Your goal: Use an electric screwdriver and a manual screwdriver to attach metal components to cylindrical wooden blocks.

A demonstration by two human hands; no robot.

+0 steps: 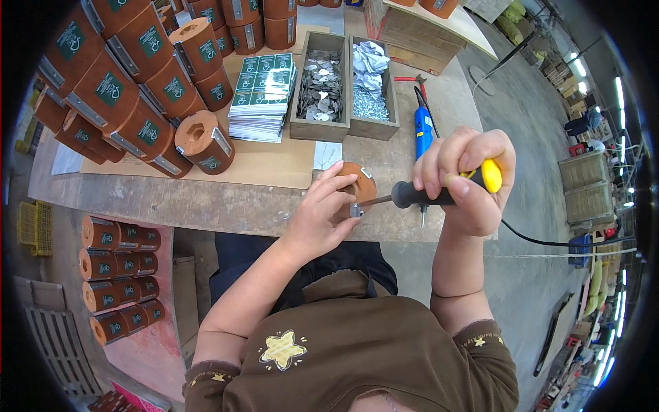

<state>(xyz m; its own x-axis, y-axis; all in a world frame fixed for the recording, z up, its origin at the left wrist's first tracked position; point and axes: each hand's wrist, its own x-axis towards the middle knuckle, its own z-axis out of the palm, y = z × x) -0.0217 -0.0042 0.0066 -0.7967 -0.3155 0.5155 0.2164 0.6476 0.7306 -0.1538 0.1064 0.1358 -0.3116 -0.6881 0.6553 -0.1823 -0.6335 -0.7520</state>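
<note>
My left hand (317, 214) grips a reddish-brown wooden cylinder (364, 180) with a hole in its end, close to the table's front edge. A small silvery metal piece (355, 210) shows at its near side. My right hand (472, 180) is wrapped round a screwdriver (406, 195) with a black handle and a yellow end. Its shaft points left, and the tip meets or nearly meets the metal piece; my left fingers partly hide the spot. Just beyond my right hand lies a blue electric screwdriver (423, 127), its bit pointing toward me.
Stacked brown cylinders (147, 103) with green labels fill the table's left. Beside them are a pile of green-and-white labels (255, 103), a wooden box of metal plates (299, 103) and another of screws (392, 110). A red-handled hammer (412, 79) lies behind. More cylinders (113, 264) stand lower left.
</note>
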